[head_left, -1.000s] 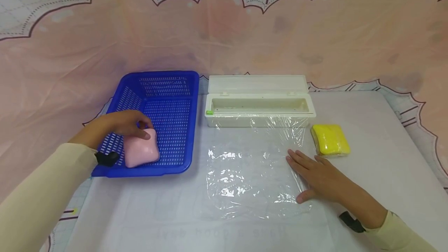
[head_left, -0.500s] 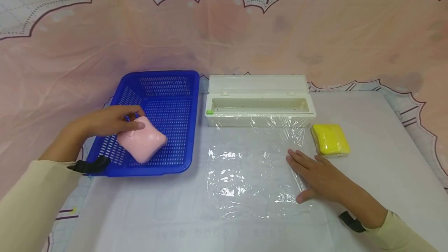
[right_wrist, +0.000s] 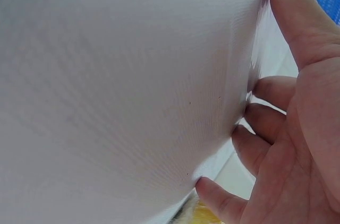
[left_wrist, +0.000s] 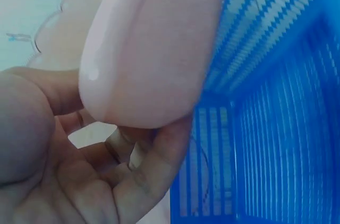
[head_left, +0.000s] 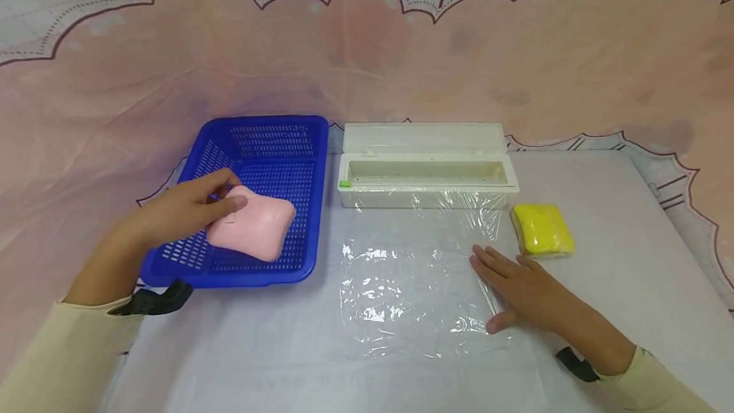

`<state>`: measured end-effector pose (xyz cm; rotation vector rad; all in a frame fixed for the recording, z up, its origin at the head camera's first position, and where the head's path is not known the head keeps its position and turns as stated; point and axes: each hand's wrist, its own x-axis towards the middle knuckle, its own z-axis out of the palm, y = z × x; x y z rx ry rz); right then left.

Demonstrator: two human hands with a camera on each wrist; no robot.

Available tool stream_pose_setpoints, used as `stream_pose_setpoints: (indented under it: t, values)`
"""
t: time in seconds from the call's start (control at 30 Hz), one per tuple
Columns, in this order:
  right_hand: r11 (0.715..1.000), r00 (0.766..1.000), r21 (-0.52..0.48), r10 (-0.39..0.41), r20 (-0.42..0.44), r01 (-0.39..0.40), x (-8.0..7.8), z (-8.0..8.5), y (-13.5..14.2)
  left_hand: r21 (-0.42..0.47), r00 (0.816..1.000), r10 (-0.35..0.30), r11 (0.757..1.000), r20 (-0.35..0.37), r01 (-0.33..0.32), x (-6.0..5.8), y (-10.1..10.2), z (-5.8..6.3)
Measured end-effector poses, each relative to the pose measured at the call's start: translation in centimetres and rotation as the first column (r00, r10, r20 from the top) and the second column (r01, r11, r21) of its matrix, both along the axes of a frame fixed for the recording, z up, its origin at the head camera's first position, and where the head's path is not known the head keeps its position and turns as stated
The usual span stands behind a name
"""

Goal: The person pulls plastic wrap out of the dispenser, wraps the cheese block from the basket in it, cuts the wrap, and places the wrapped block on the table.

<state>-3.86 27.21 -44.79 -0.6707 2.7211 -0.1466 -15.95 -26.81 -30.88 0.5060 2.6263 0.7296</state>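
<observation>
My left hand pinches a pink pillow-shaped block by one corner, thumb on top and fingers beneath. In the head view the block overlaps the blue basket; the left wrist view shows its smooth rounded edge between thumb and fingers. My right hand rests with spread fingers on the right side of a sheet of clear plastic wrap. This sheet runs forward from a white wrap dispenser box with its lid up. Beyond the right fingertips lies a yellow block covered in clear film.
A white cloth with faint lettering covers the table. Behind it hangs a peach curtain with a scalloped pattern. A green tab marks the dispenser's left front corner. Black straps circle both wrists.
My left hand has raised the pink block from the basket's floor, turned it, and brought it a little to the right. The right hand has stayed on the plastic wrap.
</observation>
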Motion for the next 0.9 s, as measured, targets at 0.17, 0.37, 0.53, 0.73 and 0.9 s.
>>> stream_pose_setpoints:
  t: [0.17,0.37,0.53,0.73,0.9]
  values:
    - [1.0,1.0,0.005,0.002,0.002,-0.002,-0.1,-0.1,0.1,0.098,0.999,0.025,0.995,-0.031,-0.022,1.5,2.2,-0.2]
    - [1.0,1.0,0.005,0.013,-0.009,-0.013,-0.1,-0.2,0.1,0.175,0.997,0.057,0.984,-0.061,-0.045,3.2,5.7,-0.2]
    - [1.0,1.0,0.001,0.017,-0.019,-0.017,-0.1,0.0,-0.2,0.238,0.998,0.054,0.97,-0.043,-0.042,4.1,8.5,-0.5]
    - [1.0,1.0,0.01,0.014,-0.013,-0.014,0.0,0.2,-0.3,0.312,0.998,0.064,0.949,-0.019,-0.054,4.7,12.1,-1.8]
    - [1.0,1.0,0.015,0.018,-0.019,-0.018,0.0,0.3,-0.3,0.394,0.997,0.072,0.917,-0.004,-0.064,5.0,15.0,-3.3]
